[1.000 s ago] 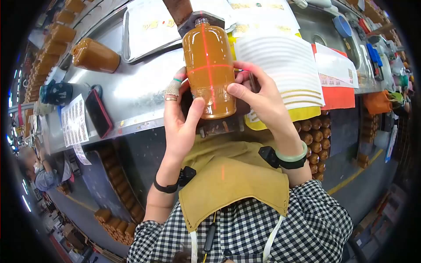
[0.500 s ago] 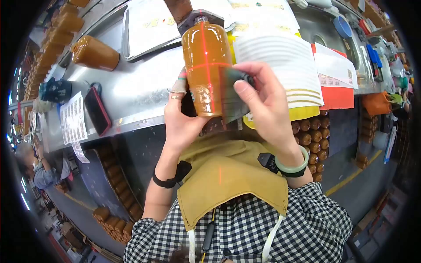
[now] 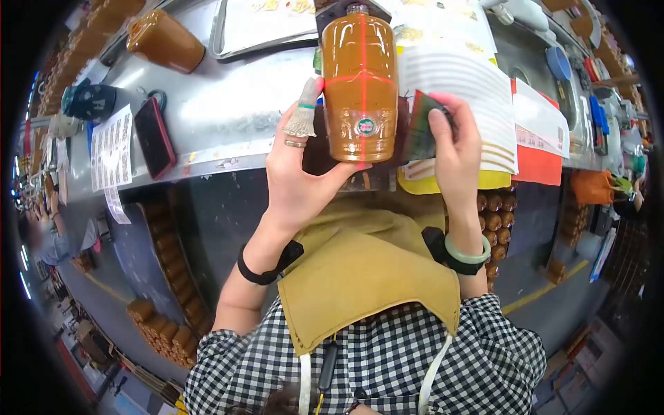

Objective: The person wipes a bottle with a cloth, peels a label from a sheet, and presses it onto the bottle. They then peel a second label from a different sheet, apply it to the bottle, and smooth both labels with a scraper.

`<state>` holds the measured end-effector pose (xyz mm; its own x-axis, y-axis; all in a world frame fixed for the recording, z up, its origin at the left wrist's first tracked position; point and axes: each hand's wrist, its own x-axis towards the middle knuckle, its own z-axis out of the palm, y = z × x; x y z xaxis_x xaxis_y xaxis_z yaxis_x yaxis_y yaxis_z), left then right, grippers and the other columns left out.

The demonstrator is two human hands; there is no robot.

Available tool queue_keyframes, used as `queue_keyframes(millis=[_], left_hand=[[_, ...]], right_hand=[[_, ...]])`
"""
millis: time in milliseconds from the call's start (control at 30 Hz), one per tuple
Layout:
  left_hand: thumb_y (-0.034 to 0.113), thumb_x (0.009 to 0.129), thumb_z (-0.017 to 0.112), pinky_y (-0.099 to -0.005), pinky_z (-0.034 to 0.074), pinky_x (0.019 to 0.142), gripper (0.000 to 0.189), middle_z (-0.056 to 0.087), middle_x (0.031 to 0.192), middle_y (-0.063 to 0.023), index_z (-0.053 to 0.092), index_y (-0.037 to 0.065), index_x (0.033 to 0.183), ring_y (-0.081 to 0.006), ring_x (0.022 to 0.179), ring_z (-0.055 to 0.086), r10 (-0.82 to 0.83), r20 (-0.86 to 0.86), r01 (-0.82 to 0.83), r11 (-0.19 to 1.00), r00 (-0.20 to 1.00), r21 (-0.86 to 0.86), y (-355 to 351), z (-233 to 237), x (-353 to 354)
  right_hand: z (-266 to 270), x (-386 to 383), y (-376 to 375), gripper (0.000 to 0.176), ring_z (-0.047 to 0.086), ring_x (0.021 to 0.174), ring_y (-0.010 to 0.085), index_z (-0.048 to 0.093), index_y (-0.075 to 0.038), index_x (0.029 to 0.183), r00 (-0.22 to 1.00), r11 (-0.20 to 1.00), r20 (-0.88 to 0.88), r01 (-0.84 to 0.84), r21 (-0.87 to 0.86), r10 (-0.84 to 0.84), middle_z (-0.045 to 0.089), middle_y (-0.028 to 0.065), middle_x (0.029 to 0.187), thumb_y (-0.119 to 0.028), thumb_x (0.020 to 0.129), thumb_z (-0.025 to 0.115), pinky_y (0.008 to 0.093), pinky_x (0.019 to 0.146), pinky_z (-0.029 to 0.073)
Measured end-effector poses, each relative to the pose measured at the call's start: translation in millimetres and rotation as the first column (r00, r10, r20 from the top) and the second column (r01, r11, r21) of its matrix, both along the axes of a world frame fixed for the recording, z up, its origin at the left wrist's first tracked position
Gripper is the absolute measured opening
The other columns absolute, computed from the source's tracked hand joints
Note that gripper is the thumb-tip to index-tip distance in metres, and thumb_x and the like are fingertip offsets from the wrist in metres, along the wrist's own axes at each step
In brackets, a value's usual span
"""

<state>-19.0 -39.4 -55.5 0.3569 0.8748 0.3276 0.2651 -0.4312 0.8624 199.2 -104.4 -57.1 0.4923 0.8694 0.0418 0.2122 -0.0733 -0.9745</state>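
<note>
A glossy brown bottle [image 3: 349, 104] with its neck pointing away from me stands out in the middle, crossed by red laser lines. Near its base is a small round green label [image 3: 365, 125]. My left hand [image 3: 297, 166] grips the bottle's lower left side, with a whitish cover on one finger and a ring. Just right of the bottle, apart from it, my right hand [image 3: 456, 138] pinches a dark green flat piece [image 3: 420, 128], somewhat blurred.
On the metal table [image 3: 207, 128] at left are another brown bottle [image 3: 166, 41], a red-edged phone [image 3: 154, 138], a dark teal jar [image 3: 88, 102] and a label sheet [image 3: 112, 152]. Striped sheets [image 3: 456, 90] and red paper [image 3: 538, 162] lie at right. A co-worker [image 3: 59, 238] appears at far left.
The dark green piece has come away from the bottle with my right hand, to the right. The bottle now shows its round green label facing up. The camera view has shifted slightly.
</note>
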Motion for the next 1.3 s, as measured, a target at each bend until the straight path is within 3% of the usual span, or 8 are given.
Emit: queue_keyframes(millis=[200, 333, 433, 567, 767, 867, 933, 1300], left_hand=[[-0.002, 0.069, 0.090, -0.0378, 0.055, 0.102, 0.067, 0.064, 0.140, -0.0179, 0.068, -0.004, 0.132, -0.0313, 0.127, 0.062, 0.012, -0.026, 0.002, 0.876, 1.000, 0.482, -7.1, -20.4, -0.3], [0.008, 0.071, 0.089, -0.0435, 0.056, 0.100, 0.048, 0.067, 0.136, -0.0219, 0.078, 0.002, 0.117, -0.0386, 0.123, 0.064, 0.070, -0.019, -0.051, 0.866, 0.997, 0.497, -8.5, -37.1, -5.4], [0.017, 0.078, 0.089, -0.0446, 0.054, 0.102, 0.045, 0.065, 0.138, -0.0249, 0.077, -0.003, 0.115, -0.0397, 0.125, 0.063, 0.125, 0.000, -0.116, 0.919, 0.992, 0.378, -16.4, -27.9, -5.7], [0.022, 0.084, 0.084, -0.0485, 0.038, 0.117, 0.070, 0.045, 0.156, -0.0295, 0.057, -0.005, 0.143, -0.0408, 0.141, 0.047, 0.052, 0.164, -0.073, 0.989, 0.985, 0.129, -16.1, -3.9, 15.8], [0.017, 0.081, 0.085, -0.0484, 0.034, 0.118, 0.099, 0.031, 0.162, -0.0284, 0.028, -0.001, 0.159, -0.0411, 0.147, 0.037, 0.094, 0.036, -0.091, 0.993, 0.995, -0.081, -20.4, -7.7, 40.8], [0.020, 0.077, 0.089, -0.0495, 0.036, 0.117, 0.087, 0.035, 0.160, -0.0291, 0.047, 0.002, 0.151, -0.0436, 0.145, 0.039, 0.143, 0.185, -0.150, 0.988, 0.972, 0.028, -23.9, -10.1, 37.2], [0.025, 0.074, 0.091, -0.0507, 0.041, 0.112, 0.069, 0.043, 0.156, -0.0294, 0.067, 0.007, 0.136, -0.0462, 0.141, 0.043, 0.177, -0.186, -0.052, 0.845, 0.966, 0.532, -23.4, -7.3, 21.4], [0.031, 0.079, 0.087, -0.0544, 0.038, 0.114, 0.057, 0.044, 0.155, -0.0257, 0.071, 0.016, 0.131, -0.0479, 0.143, 0.036, 0.260, -0.279, -0.028, 0.775, 0.924, 0.631, -32.0, -25.6, 15.4]], right_hand=[[17.6, -29.2, -3.3, 0.022, 0.060, 0.103, 0.0118, 0.061, 0.003, 0.124, 0.986, 0.991, -0.121, -0.102, 0.082, 0.112, 0.066, 0.0062, 0.110, -0.008, 0.105, 0.057, 0.0272, 0.093, 0.048], [-3.7, -5.2, -10.2, 0.021, 0.061, 0.102, 0.0123, 0.063, 0.003, 0.121, 1.000, 0.999, -0.013, -0.025, -0.034, 0.024, 0.069, 0.0075, 0.109, -0.007, 0.104, 0.058, 0.0280, 0.090, 0.049], [2.3, -1.9, -16.0, 0.021, 0.061, 0.102, 0.0110, 0.063, 0.002, 0.122, 0.996, 1.000, -0.088, 0.015, 0.001, -0.015, 0.069, 0.0062, 0.110, -0.008, 0.105, 0.057, 0.0274, 0.091, 0.049], [0.4, -5.3, -14.2, 0.022, 0.060, 0.102, 0.0106, 0.062, 0.003, 0.123, 0.994, 0.998, -0.104, 0.029, 0.051, -0.024, 0.068, 0.0049, 0.110, -0.008, 0.105, 0.058, 0.0267, 0.092, 0.048], [4.6, -6.8, -19.3, 0.023, 0.060, 0.104, 0.0104, 0.062, 0.003, 0.125, 0.990, 0.998, -0.137, -0.009, 0.061, 0.017, 0.068, 0.0056, 0.112, -0.009, 0.105, 0.058, 0.0266, 0.093, 0.048], [3.6, -2.5, -20.6, 0.024, 0.059, 0.106, 0.0098, 0.062, 0.003, 0.126, 0.980, 0.998, -0.198, 0.004, 0.060, 0.008, 0.066, 0.0050, 0.115, -0.010, 0.106, 0.058, 0.0256, 0.094, 0.047], [2.9, -1.2, -19.0, 0.024, 0.059, 0.105, 0.0093, 0.062, 0.003, 0.126, 0.980, 0.998, -0.199, -0.006, 0.057, 0.018, 0.066, 0.0048, 0.115, -0.010, 0.106, 0.058, 0.0252, 0.094, 0.047], [10.0, -2.6, -9.5, 0.023, 0.059, 0.099, 0.0063, 0.062, 0.003, 0.126, 0.979, 0.995, -0.200, -0.014, 0.097, 0.033, 0.067, 0.0023, 0.109, -0.009, 0.106, 0.059, 0.0228, 0.087, 0.047]])
